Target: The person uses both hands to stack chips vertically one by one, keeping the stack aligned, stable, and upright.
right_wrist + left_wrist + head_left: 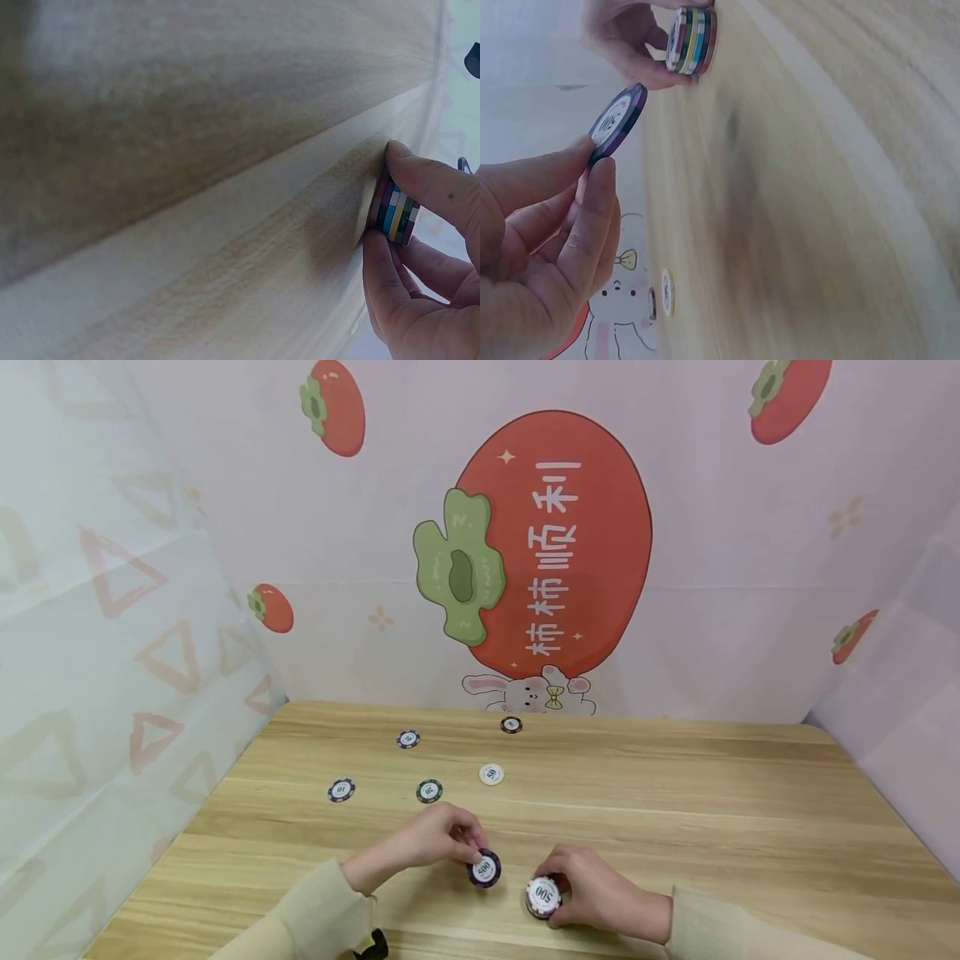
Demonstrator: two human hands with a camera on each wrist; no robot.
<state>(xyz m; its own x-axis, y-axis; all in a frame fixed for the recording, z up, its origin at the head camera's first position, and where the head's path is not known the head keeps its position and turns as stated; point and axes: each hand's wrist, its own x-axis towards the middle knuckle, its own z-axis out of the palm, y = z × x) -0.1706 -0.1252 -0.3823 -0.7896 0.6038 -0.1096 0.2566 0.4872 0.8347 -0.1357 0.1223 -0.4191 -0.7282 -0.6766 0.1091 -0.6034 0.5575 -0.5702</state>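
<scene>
The left hand (450, 837) extends forward and inward from a cream sleeve (324, 903), its fingers bent. Its grip is closed to a narrow pinch, thumb against fingers, on the rim of one dark purple chip (484, 869) marked 500. This chip is tilted and clear of the counter (675, 793). The right hand (591, 887) reaches in from the opposite side, low over the surface. Its grip is spread to the width of a stack of chips (543, 896) and holds it between thumb and fingers. The stack is a short, upright cylinder resting on the counter; its edge shows red, green, yellow, blue and white bands. The counter has a light, streaked wood grain. Flat round loose chips (430, 791) lie farther back, spaced apart.
</scene>
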